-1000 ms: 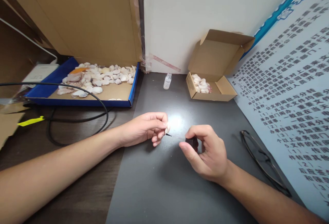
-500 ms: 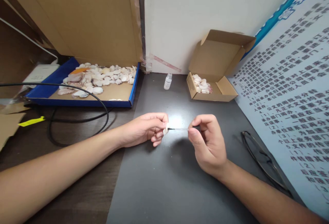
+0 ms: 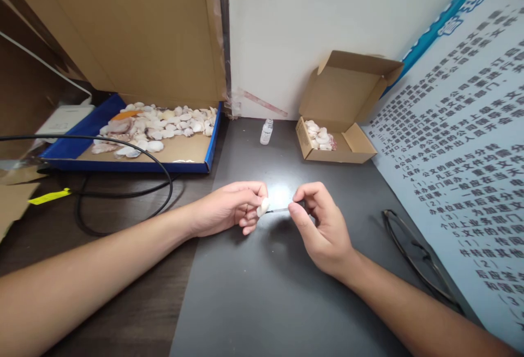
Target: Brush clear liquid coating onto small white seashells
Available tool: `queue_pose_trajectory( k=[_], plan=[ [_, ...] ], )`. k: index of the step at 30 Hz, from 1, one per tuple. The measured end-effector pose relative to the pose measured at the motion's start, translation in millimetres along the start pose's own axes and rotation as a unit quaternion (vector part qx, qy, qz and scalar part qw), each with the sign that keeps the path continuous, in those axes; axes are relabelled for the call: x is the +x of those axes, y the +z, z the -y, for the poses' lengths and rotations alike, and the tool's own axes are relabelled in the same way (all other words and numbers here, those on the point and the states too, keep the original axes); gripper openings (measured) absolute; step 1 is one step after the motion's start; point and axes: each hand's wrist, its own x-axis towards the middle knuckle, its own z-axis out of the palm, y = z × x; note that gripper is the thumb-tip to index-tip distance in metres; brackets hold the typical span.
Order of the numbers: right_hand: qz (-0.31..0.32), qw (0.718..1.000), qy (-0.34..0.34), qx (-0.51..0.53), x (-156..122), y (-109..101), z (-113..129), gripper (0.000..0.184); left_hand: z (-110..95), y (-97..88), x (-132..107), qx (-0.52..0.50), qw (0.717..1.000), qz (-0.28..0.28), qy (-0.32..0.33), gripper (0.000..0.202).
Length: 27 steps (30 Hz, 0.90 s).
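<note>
My left hand (image 3: 229,212) pinches a small white shell (image 3: 263,206) between thumb and fingertips, just above the dark grey mat (image 3: 270,291). My right hand (image 3: 321,231) is closed on a thin brush (image 3: 280,210) with a black cap, its dark tip touching the shell. A bright light spot falls on the mat between the hands.
A small clear bottle (image 3: 266,131) stands at the back by the wall. An open small cardboard box (image 3: 339,138) holds several shells on the right. A blue-rimmed tray (image 3: 135,164) with many shells lies at the left. A black cable (image 3: 123,182) loops nearby; glasses (image 3: 417,259) lie at right.
My right hand lifted the brush from low on the mat and brought its tip to the shell, then moved a little closer to the left hand. The left hand stayed put.
</note>
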Motion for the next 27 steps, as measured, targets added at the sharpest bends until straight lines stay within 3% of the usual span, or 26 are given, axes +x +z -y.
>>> queue_pose_trajectory(
  k=[2,7,13,17,23,27],
  plan=[
    [0.006,1.0,0.002,-0.001,-0.2,-0.3,0.5,0.009,-0.3,0.1,-0.1,0.001,1.0,-0.002,-0.001,0.015],
    [-0.054,0.998,-0.012,0.038,-2.1,-0.7,-1.0,0.007,0.2,0.1,-0.1,0.004,1.0,0.001,0.001,0.014],
    [-0.004,1.0,-0.013,0.009,-0.4,-0.7,-0.1,0.01,0.9,-0.2,0.5,0.006,1.0,-0.004,0.002,0.014],
    [-0.053,0.997,-0.009,0.057,-2.8,-0.5,-3.5,0.006,0.9,0.0,0.2,0.007,1.0,-0.001,0.002,0.013],
    [-0.02,0.994,0.056,0.09,-2.0,1.5,-7.0,0.012,0.7,0.1,-0.4,0.008,1.0,-0.006,-0.002,0.013],
    [-0.033,0.981,0.085,0.172,2.1,3.0,-5.3,0.018,0.6,-0.2,0.1,0.012,1.0,-0.007,-0.002,0.012]
  ],
)
